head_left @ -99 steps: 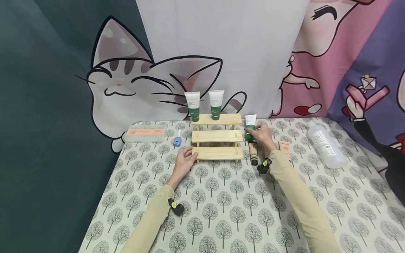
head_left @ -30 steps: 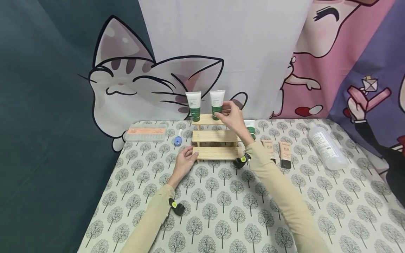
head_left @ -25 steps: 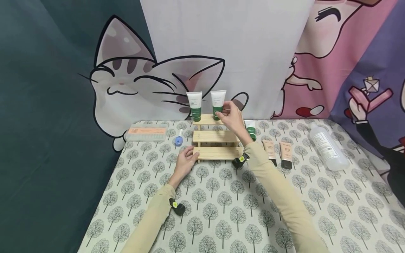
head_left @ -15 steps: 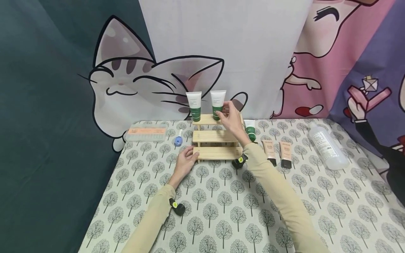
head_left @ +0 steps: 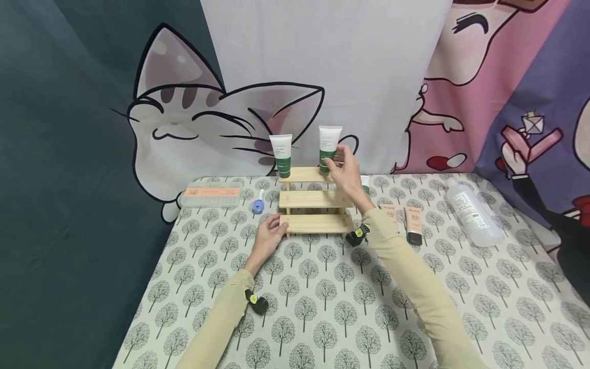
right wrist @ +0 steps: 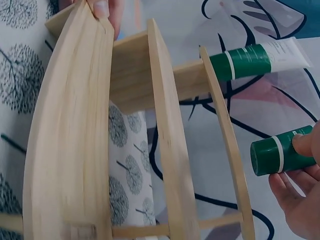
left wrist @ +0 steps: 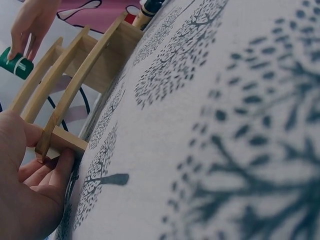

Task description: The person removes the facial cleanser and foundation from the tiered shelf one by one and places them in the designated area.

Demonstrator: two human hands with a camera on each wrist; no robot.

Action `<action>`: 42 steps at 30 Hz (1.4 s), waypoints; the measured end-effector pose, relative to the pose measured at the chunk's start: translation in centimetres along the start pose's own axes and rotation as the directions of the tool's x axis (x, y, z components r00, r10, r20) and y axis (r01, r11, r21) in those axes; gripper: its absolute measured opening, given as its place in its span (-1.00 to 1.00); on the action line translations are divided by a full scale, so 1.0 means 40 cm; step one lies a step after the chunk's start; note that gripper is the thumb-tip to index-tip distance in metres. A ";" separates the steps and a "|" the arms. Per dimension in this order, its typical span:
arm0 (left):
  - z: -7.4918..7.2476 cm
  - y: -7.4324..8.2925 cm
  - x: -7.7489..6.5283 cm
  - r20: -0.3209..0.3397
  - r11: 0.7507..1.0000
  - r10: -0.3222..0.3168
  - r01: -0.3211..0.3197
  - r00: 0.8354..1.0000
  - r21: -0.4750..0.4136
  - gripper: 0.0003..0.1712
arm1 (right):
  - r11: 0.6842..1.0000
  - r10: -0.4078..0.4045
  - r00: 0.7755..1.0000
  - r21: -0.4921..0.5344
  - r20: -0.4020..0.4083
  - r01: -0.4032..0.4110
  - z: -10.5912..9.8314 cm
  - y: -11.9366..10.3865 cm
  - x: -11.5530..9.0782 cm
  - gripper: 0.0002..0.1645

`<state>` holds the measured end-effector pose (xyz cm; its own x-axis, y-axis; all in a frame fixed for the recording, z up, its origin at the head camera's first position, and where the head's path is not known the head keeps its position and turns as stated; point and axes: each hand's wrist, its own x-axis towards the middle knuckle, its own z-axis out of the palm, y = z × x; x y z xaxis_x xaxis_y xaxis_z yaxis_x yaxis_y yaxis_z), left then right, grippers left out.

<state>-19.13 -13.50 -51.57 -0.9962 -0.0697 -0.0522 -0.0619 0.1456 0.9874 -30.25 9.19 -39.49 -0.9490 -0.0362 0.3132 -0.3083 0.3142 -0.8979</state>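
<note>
A three-step wooden display rack (head_left: 315,199) stands on the table. My left hand (head_left: 268,238) grips the left end of its lowest step, thumb on top and fingers beneath, as the left wrist view shows. My right hand (head_left: 346,171) pinches a green-and-white squeeze tube (head_left: 329,141), cap down, near the right part of the top step. In the right wrist view, the held tube's green cap (right wrist: 265,156) is apart from that step. A matching tube (head_left: 281,151) stands upright on the top step's left side. Another green-and-white tube (head_left: 365,183) is mostly hidden behind my right hand.
Right of the rack lie two peach BB cream tubes, one (head_left: 414,225) plain to see, the other (head_left: 389,212) partly covered by my sleeve. A clear bottle (head_left: 475,218) lies farther right. Leftward are a clear plastic box (head_left: 212,193) and a small blue-and-white item (head_left: 258,205).
My right hand moved from the tube beside the rack to the one on the top step. In the last half second that tube rose and shifted right. My left hand stayed put.
</note>
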 end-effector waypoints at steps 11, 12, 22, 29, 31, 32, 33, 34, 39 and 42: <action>0.000 0.007 -0.003 0.007 0.999 -0.012 0.012 1.000 0.030 -0.44 | 0.999 0.028 0.998 -0.036 -0.050 -0.029 -0.078 0.011 0.007 -0.49; 0.000 0.006 -0.003 0.007 1.000 -0.014 0.014 1.000 0.027 -0.44 | 0.999 0.034 0.998 -0.035 -0.053 -0.036 -0.086 0.013 0.008 -0.49; 0.001 0.005 0.000 0.006 1.000 -0.015 0.015 1.000 0.013 -0.45 | 0.993 0.031 0.994 -0.108 -0.105 -0.042 -0.159 0.044 0.013 -0.48; -0.002 0.047 -0.018 0.032 0.998 -0.039 0.038 0.999 0.049 -0.41 | 0.986 0.075 0.989 -0.137 -0.130 -0.093 -0.200 0.067 0.009 -0.47; -0.002 0.049 -0.019 0.030 0.998 -0.043 0.041 0.999 0.053 -0.41 | 0.984 0.098 0.986 -0.136 -0.133 -0.116 -0.210 0.073 0.007 -0.46; -0.001 0.049 -0.020 0.027 0.998 -0.041 0.040 0.999 0.054 -0.41 | 0.982 0.108 0.985 -0.139 -0.136 -0.127 -0.216 0.077 0.006 -0.45; -0.001 0.047 -0.020 0.022 0.998 -0.037 0.036 0.999 0.049 -0.42 | 0.980 0.117 0.983 -0.145 -0.140 -0.137 -0.221 0.082 0.005 -0.45; -0.001 0.039 -0.018 0.017 0.999 -0.030 0.029 0.999 0.040 -0.42 | 0.978 0.123 0.982 -0.150 -0.143 -0.144 -0.226 0.087 0.004 -0.44; 0.000 0.014 -0.005 0.000 1.000 -0.016 0.016 1.000 0.017 -0.44 | 0.968 0.139 0.977 -0.184 -0.161 -0.168 -0.252 0.117 -0.001 -0.44; 0.000 0.015 -0.007 -0.001 1.000 -0.012 0.012 1.000 0.016 -0.44 | 0.965 0.150 0.975 -0.190 -0.165 -0.181 -0.265 0.135 -0.005 -0.44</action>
<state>-18.90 -13.39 -50.98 -0.9953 -0.0726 -0.0643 -0.0753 0.1610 0.9841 -31.01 20.94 -41.12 -0.9604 0.1688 0.2217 -0.1134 0.4903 -0.8642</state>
